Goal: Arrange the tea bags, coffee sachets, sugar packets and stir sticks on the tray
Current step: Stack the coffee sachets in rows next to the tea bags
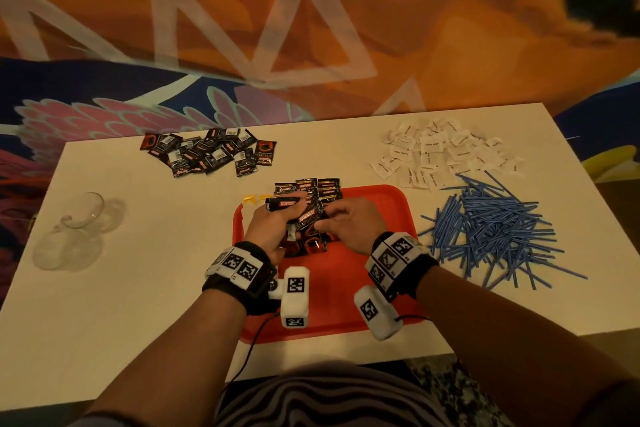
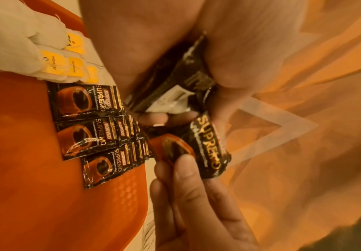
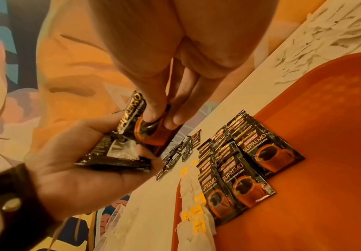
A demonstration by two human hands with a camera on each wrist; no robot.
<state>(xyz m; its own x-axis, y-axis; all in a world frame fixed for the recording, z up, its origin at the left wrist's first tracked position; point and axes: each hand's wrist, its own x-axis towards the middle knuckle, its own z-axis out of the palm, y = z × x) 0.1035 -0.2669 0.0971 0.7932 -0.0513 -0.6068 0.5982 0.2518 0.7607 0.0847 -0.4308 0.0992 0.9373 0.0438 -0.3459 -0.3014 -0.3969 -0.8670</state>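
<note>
**Both hands on coffee sachets over tray**

Head view: wrists low center; left hand (image 1: 268, 229) grip clenched on sachet stack (image 1: 282, 204), right hand (image 1: 349, 222) pinching one sachet (image 1: 306, 218) above red tray (image 1: 388, 246), frame center.

Left wrist view: sachet rows (image 2: 85, 125) on tray, left side.

Right wrist view: tea bags (image 3: 193, 219) lower center.

Both hands hide much of the sachet rows (image 1: 323, 189) in the head view; sugar packets' (image 1: 436, 152) print is illegible.

Left hand (image 1: 268, 229): grips a bunch of coffee sachets (image 1: 294, 215) above the red tray (image 1: 391, 218).
Right hand (image 1: 349, 227): pinches one sachet from that bunch.
Desk (image 1: 138, 288): loose sachet pile (image 1: 207, 154), sugar packets (image 1: 440, 152), blue stir sticks (image 1: 491, 229).
</note>
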